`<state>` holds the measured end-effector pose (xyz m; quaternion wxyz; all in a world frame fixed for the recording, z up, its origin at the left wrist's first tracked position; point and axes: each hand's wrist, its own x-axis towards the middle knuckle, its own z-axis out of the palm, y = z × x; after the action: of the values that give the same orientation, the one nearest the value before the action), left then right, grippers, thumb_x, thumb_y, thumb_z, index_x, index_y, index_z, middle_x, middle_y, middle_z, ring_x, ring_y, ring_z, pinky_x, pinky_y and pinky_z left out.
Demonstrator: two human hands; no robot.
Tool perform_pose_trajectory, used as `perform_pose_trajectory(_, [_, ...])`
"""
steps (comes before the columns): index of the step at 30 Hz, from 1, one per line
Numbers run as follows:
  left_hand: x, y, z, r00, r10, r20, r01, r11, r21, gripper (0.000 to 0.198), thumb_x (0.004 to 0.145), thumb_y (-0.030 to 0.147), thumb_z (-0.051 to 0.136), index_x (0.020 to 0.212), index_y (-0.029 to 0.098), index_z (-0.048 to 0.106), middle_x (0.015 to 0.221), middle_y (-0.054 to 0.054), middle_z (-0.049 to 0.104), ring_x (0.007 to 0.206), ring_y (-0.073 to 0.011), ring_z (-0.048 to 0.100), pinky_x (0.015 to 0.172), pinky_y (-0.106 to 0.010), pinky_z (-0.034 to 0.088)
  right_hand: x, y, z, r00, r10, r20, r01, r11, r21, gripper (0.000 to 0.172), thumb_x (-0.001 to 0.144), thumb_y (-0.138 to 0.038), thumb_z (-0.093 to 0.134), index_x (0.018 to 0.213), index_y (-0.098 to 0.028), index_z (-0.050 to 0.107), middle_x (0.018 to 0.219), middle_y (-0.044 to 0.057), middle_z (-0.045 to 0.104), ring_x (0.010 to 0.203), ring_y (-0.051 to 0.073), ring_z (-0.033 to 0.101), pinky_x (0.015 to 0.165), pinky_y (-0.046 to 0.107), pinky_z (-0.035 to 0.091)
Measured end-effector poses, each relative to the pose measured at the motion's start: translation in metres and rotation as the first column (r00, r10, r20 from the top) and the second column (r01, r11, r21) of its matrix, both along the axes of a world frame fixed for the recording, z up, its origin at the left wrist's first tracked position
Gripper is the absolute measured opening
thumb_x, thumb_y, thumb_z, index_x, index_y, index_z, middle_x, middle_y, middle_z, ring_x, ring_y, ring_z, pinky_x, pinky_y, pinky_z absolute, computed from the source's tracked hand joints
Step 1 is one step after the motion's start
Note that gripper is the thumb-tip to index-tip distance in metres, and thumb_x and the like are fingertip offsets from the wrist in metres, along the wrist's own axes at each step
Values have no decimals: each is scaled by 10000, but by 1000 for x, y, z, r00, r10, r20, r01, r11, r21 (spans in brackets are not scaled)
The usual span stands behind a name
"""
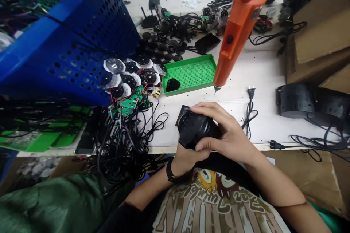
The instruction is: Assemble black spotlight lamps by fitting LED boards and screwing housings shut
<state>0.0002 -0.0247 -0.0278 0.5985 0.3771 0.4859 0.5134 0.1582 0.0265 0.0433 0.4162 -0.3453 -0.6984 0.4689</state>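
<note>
Head cam: right hand (228, 134) curled over black ribbed plastic housing (194, 130), left hand (188, 156) cupping underneath. Looks light, rigid, kinda slippery, so grab ribbed barrel.

White workbench (262, 69), cardboard boxes (319, 32) at right, blue perforated crate (68, 43) at left, even light

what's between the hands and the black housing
Nothing visible. The right hand wraps over the black housing, and the left hand grips it from below. Both touch it directly.
</note>
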Motion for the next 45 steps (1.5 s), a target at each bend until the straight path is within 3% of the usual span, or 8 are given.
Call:
perform_pose_trajectory(8, [3, 4, 3, 1000, 25, -10, -22, 976, 219, 712, 617, 276, 933, 1233, 216, 581, 1254, -116, 697, 1135, -300, 683, 1060, -477, 531, -13, -11, -36, 915, -369, -162, 399, 883, 247, 185, 820, -403, 779, 963, -319, 697, 1098, 77, 654, 1184, 324, 646, 1078, 616, 526])
perform_pose_trajectory(12, [1, 7, 9, 999, 31, 30, -40, 947, 320, 907, 527, 254, 992, 1316, 233, 545, 1472, -159, 580, 1354, -362, 570, 1198, -515, 411, -8, -16, -33, 914, -363, -181, 404, 856, 323, 221, 758, -460, 752, 849, -328, 600, 955, 73, 566, 1011, 331, 619, 979, 622, 530])
perform_pose_trajectory(17, [2, 8, 6, 991, -43, 129, -10, 922, 387, 1089, 580, 227, 977, 1507, 325, 413, 1509, -115, 561, 1381, -336, 559, 1222, -510, 383, 6, -16, -21, 942, -223, -250, 235, 972, 16, 341, 752, -627, 564, 894, -318, 535, 857, 61, 490, 932, 330, 570, 985, 610, 470])
perform_pose_trajectory(25, [8, 7, -1, 981, 4, 196, -75, 931, 358, 1139, 585, 194, 967, 1551, 359, 385, 1517, -80, 564, 1387, -338, 561, 1212, -535, 413, -2, -8, -20, 838, -319, -443, 224, 941, -254, 306, 810, -524, 555, 697, -295, 387, 562, -37, 163, 580, 238, 355, 843, 505, 482])
perform_pose_trajectory(29, [5, 5, 5, 986, -27, 163, -26, 949, 314, 1153, 620, 101, 921, 1585, 358, 344, 1515, -84, 571, 1393, -332, 562, 1211, -515, 426, 3, -1, -23, 851, -348, -392, 199, 907, -372, 210, 820, -501, 650, 797, -331, 530, 442, -90, 140, 473, 202, 326, 841, 491, 534])
perform_pose_trajectory(33, [1, 3, 4, 994, -53, 100, 21, 954, 299, 1152, 637, 108, 904, 1603, 349, 324, 1522, -100, 563, 1391, -350, 561, 1203, -537, 432, 21, 13, -19, 960, -189, -206, 85, 900, -427, 607, 620, -553, 895, 1111, -300, 642, 888, 12, 710, 879, 228, 699, 956, 436, 572])
perform_pose_trajectory(37, [-1, 1, -2, 995, -1, -103, 42, 916, 399, 1213, 575, 142, 936, 1610, 317, 326, 1565, -140, 492, 1431, -392, 492, 1246, -592, 329, 36, 22, 2, 976, 218, -3, -201, 894, -400, 890, 625, -513, 947, 1401, -285, 575, 1455, 109, 632, 1327, 296, 627, 1130, 459, 511])
perform_pose_trajectory(45, [5, -5, -10, 991, 19, -135, 33, 927, 375, 1159, 648, 148, 905, 1617, 293, 286, 1565, -174, 467, 1389, -383, 533, 1216, -574, 373, 34, 17, 19, 970, 207, 129, -147, 920, -364, 650, 798, -409, 855, 1402, -307, 637, 1453, 51, 662, 1352, 293, 622, 1224, 529, 423])
